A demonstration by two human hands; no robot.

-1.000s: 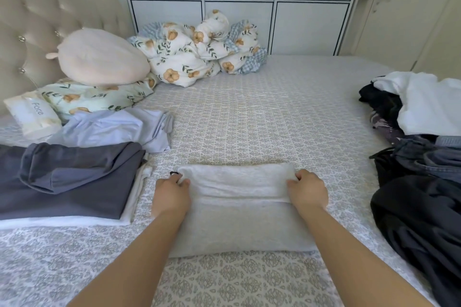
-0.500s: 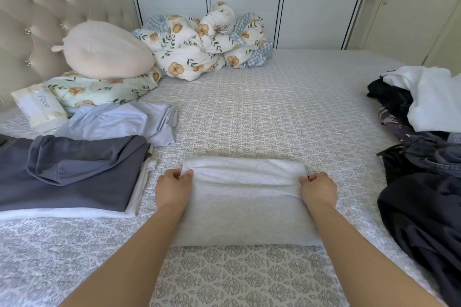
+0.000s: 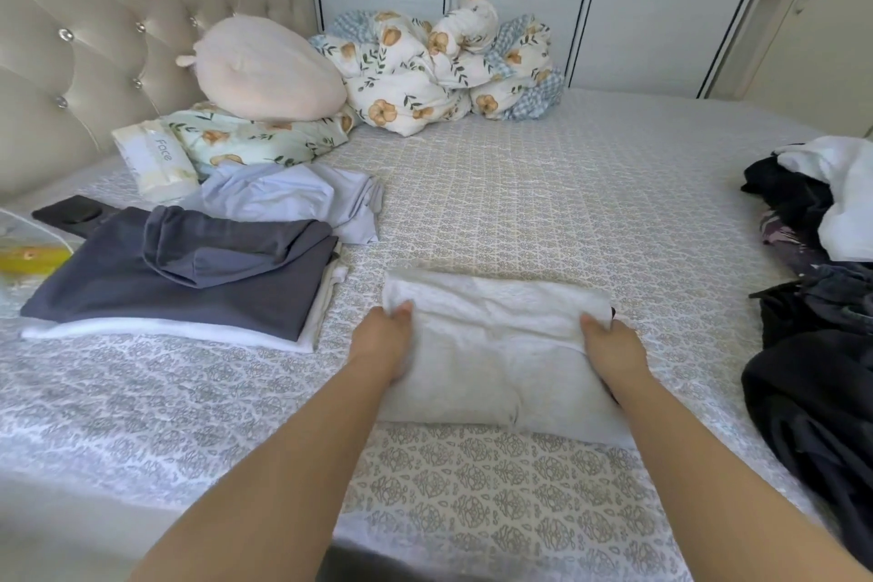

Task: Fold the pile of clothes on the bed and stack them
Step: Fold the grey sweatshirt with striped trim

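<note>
A folded white garment [image 3: 496, 345] lies on the bed in front of me. My left hand [image 3: 385, 338] grips its left end, thumb on top and fingers under the fold. My right hand [image 3: 609, 343] grips its right end the same way. To the left lies a stack of folded clothes [image 3: 189, 279]: a dark grey piece on top of a white one. A light blue garment [image 3: 293, 196] sits just behind that stack. The unfolded pile [image 3: 822, 298] of black, white and dark blue clothes lies at the right edge of the bed.
The patterned bedspread [image 3: 519, 184] covers the bed. A floral duvet bundle [image 3: 439, 66], a pink round cushion [image 3: 267, 69] and a floral pillow [image 3: 250, 142] lie at the back left by the tufted headboard [image 3: 94, 28]. A tissue pack [image 3: 156, 161] lies nearby. White cabinets [image 3: 590, 5] stand behind.
Both hands have drawn the garment's far fold toward me, and my view has swung left and closer. The garment's front edge now bulges and creases in the middle.
</note>
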